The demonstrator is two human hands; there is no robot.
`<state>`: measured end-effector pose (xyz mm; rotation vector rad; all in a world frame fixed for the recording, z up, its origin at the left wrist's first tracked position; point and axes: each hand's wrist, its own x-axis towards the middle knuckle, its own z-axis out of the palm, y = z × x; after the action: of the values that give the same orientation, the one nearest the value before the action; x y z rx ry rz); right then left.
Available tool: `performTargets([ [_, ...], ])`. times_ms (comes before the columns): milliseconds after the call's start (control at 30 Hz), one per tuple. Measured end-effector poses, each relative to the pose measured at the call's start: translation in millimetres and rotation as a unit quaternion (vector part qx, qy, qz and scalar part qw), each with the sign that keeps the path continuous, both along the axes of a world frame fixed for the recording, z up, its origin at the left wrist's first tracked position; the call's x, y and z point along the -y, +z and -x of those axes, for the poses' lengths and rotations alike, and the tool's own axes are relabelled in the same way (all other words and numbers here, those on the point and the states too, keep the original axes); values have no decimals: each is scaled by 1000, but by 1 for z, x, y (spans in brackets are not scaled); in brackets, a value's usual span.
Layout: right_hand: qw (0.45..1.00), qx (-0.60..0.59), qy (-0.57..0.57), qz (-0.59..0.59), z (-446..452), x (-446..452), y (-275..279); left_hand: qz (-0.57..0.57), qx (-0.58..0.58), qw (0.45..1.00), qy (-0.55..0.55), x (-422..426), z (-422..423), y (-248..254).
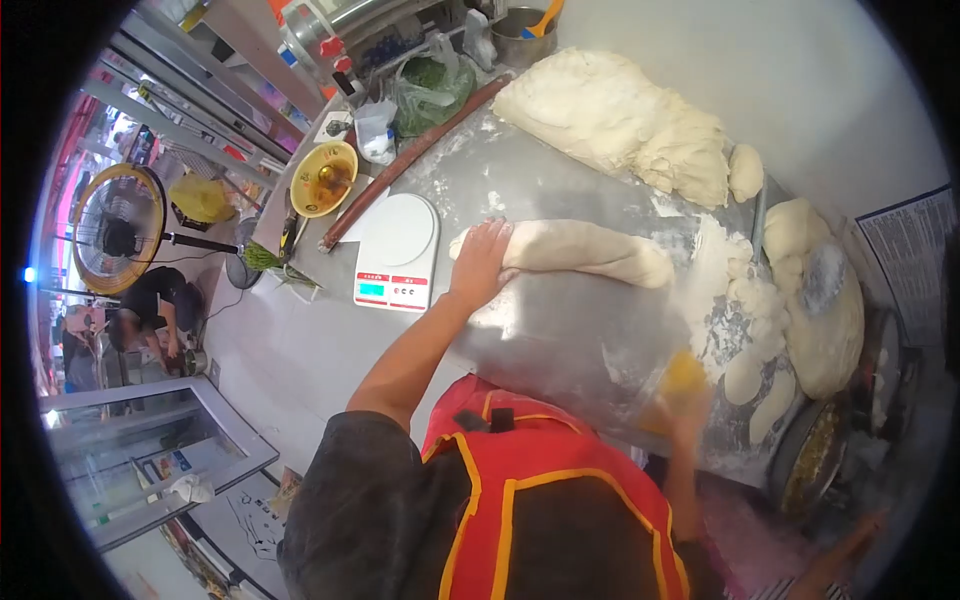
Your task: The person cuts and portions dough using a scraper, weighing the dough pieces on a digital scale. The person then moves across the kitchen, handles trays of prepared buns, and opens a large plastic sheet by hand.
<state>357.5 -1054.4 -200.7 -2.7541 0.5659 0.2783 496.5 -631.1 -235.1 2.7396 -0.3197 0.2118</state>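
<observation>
My left hand rests on the left end of a long dough roll, its fingers laid over the dough. The roll lies on the floured metal worktop. Just left of that hand stands a white kitchen scale with nothing on its plate. My right hand, blurred by motion, is low on the right near the worktop's front edge, with a yellow tool in it. Loose flour and dough scraps lie to the right of the tool.
A large dough mass sits at the back, another at the right. A long rolling pin, yellow bowl and green bag are back left. A fan and a crouching person are far left.
</observation>
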Motion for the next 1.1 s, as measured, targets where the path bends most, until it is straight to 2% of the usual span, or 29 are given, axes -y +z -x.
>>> performTargets([
  [67, 999, 48, 1, -1, 27, 4, -18, -28, -9, 999, 26, 5, 7, 8],
  [133, 997, 55, -45, -14, 32, 9, -38, -33, -3, 998, 48, 6, 16, 8],
  [300, 994, 53, -90, -21, 31, 21, -62, 20, 16, 996, 81, 4, 37, 5],
  [367, 994, 69, -86, 1, 32, 24, -63, 32, 29, 996, 72, -3, 38, 1],
  [533, 984, 51, -110, -134, 18, 18, -34, 76, 12, 996, 53, -16, 25, 21],
  [667, 987, 46, -67, -139, 15, 41, -55, 123, 42, 991, -20, -45, 3, -2],
  [700, 989, 74, -72, -107, 15, 12, -29, 141, 29, 989, -31, -53, -5, -8],
  [767, 988, 124, -77, -39, -4, -90, 68, 205, -26, 978, -27, -67, -12, -8],
  [833, 992, 109, -56, -9, -17, -155, 88, 292, -102, 951, 7, -80, -20, 13],
  [867, 994, 98, -45, 4, -20, -175, 92, 288, -103, 952, 2, -89, -22, 16],
  [933, 989, 142, 30, 29, -19, -186, 40, 278, -107, 955, -9, -105, -24, 18],
  [967, 986, 158, 41, 36, -21, -193, 32, 272, -118, 955, -23, -111, -26, 17],
  [1033, 981, 182, 38, 46, -28, -209, 30, 262, -139, 954, -49, -116, -30, 14],
  [1100, 982, 183, 37, 20, -37, -225, 43, 258, -95, 958, -82, -115, -36, -3],
])
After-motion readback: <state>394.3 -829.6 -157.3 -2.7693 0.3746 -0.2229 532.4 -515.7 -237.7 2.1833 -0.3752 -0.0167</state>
